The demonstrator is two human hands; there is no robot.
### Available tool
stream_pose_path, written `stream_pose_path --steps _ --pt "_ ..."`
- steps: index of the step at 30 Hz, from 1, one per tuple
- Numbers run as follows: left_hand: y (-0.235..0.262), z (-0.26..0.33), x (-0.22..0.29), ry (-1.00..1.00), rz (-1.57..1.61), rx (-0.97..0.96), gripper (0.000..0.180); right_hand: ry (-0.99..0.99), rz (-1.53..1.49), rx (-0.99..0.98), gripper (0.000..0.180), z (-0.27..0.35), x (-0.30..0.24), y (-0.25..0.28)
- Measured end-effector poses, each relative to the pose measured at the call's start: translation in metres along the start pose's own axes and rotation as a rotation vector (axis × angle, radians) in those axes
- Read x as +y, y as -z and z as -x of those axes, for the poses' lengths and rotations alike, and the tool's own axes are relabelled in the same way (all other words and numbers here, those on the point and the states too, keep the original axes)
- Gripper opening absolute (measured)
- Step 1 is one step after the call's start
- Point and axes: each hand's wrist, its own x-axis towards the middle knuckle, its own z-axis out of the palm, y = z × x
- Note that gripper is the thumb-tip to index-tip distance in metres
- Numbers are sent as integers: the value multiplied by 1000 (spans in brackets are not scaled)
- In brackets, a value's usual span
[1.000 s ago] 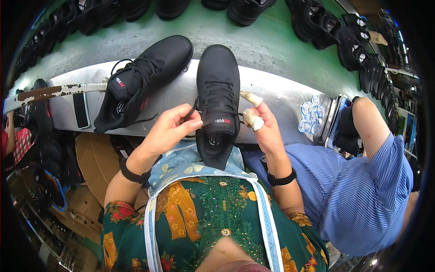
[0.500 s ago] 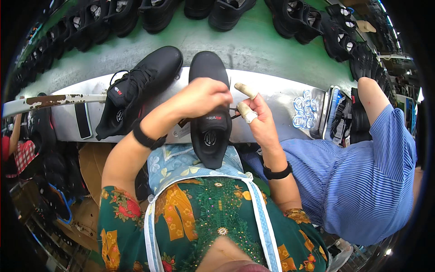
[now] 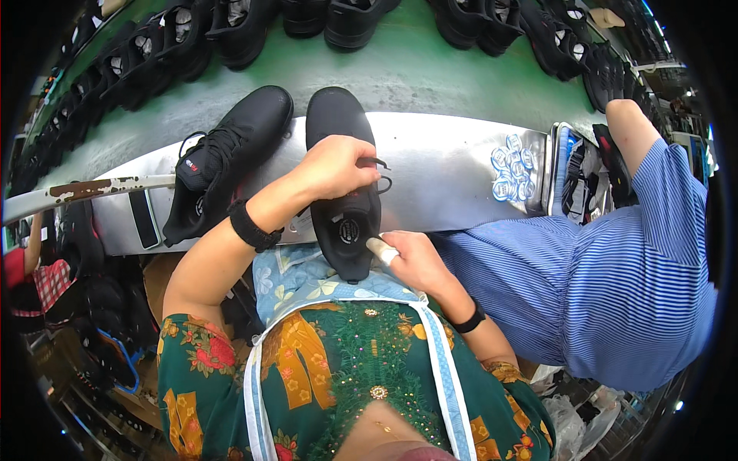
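One phone (image 3: 144, 219) is lying near the surface's (image 3: 442, 173) left end, one black shoe (image 3: 250, 127) just beside it. Your left hand (image 3: 338, 167), fingers closed, is pinching a lace (image 3: 377, 161) over a second black shoe (image 3: 336, 111), whose heel is overhanging the near edge. Your right hand (image 3: 413, 263), half-curled, is touching its collar; I cannot tell whether it's gripping.

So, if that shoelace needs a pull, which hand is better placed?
Probably the left hand: it is over the front of the black shoe, with the black lace poking out from its fingers. The right hand is farther back, beside the shoe's opening, away from that lace.
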Motion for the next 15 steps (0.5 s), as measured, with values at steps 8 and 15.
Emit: stream_pose_path --steps 8,15 --pt "-9 8 -13 -13 449 109 31 351 -319 -334 23 13 -3 84" --pt "11 97 -19 -385 1120 336 45 538 -40 611 26 -111 -9 76"
